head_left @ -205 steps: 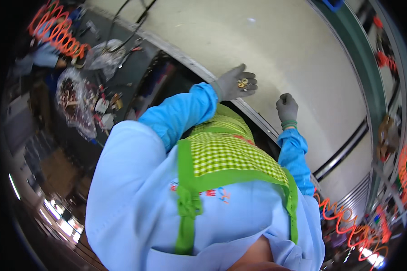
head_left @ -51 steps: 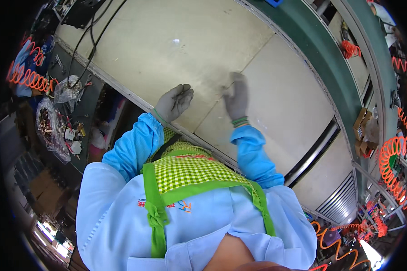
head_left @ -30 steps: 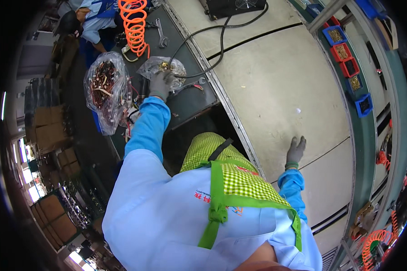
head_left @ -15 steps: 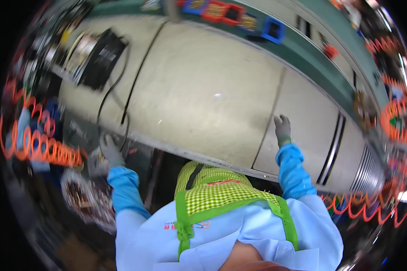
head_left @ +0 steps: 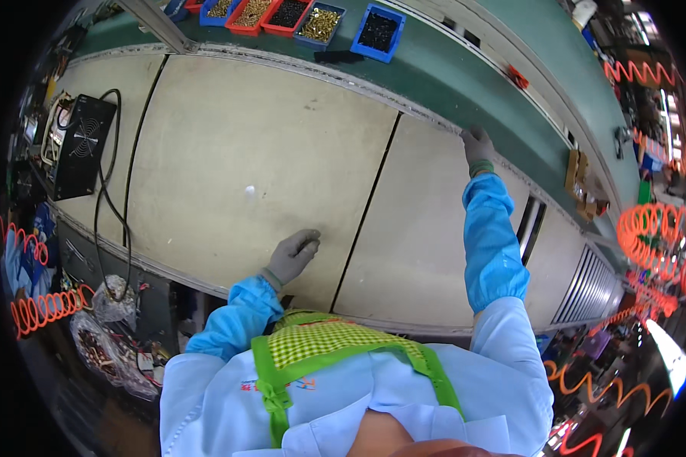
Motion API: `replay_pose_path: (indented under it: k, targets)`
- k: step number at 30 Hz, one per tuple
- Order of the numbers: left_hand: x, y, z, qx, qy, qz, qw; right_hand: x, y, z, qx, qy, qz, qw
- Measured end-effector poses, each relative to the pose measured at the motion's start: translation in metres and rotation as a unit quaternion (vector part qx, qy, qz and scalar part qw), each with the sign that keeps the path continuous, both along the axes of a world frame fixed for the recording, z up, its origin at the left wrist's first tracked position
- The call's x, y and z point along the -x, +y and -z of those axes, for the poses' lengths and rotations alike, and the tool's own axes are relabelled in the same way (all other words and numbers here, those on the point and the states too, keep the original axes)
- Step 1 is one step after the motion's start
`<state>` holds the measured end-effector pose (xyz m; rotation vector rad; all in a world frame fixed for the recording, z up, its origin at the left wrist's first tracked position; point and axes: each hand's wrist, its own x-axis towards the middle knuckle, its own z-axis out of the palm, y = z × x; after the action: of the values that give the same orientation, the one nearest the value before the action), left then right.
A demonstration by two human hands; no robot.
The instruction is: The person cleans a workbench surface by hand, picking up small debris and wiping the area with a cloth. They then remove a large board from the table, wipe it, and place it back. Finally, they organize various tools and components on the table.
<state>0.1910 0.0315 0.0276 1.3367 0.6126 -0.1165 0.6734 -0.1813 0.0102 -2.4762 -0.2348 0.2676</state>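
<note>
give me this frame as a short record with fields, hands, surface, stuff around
left hand: grey glove, fingers curled, resting on the beige panel
right hand: grey glove, stretched out to the panel's far edge by the green conveyor
held items: none seen
far side: parts bins, blue and red
left side: black box with fan, black cable
clothing: blue sleeves, green checked apron

A large beige panel [head_left: 244,167] lies flat on the worktop [head_left: 465,84], a dark seam [head_left: 370,202] dividing it from its neighbouring panel [head_left: 427,244].
</note>
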Motion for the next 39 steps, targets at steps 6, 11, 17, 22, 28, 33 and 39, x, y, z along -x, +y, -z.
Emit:
replay_pose_path:
  k: [6, 11, 17, 22, 28, 33, 39]
  targets:
    - [-0.028, 0.017, -0.004, -0.05, 0.025, -0.004, 0.998, -0.078, 0.061, 0.033, 0.214, -0.104, -0.139, 0.961]
    - [-0.059, 0.035, 0.001, -0.088, 0.045, 0.02, 0.995, -0.089, 0.078, 0.05, 0.352, -0.128, -0.193, 0.907]
    - [-0.079, 0.042, 0.015, -0.017, 0.055, 0.015, 0.998, -0.136, 0.028, 0.037, 0.171, -0.088, 0.022, 0.981]
    - [-0.073, 0.045, 0.023, 0.019, 0.082, 0.01, 0.996, -0.163, 0.004, 0.049, 0.224, -0.058, -0.039, 0.972]
    - [-0.081, 0.05, 0.022, -0.022, 0.085, 0.02, 0.996, -0.165, 0.032, 0.048, 0.391, -0.005, -0.067, 0.918]
    - [-0.109, 0.043, 0.016, 0.095, 0.058, -0.055, 0.992, -0.162, 0.037, 0.042, 0.399, 0.043, -0.035, 0.915]
    - [-0.16, 0.047, 0.028, 0.241, 0.065, -0.136, 0.959, -0.151, 0.021, 0.06, 0.388, -0.027, -0.035, 0.921]
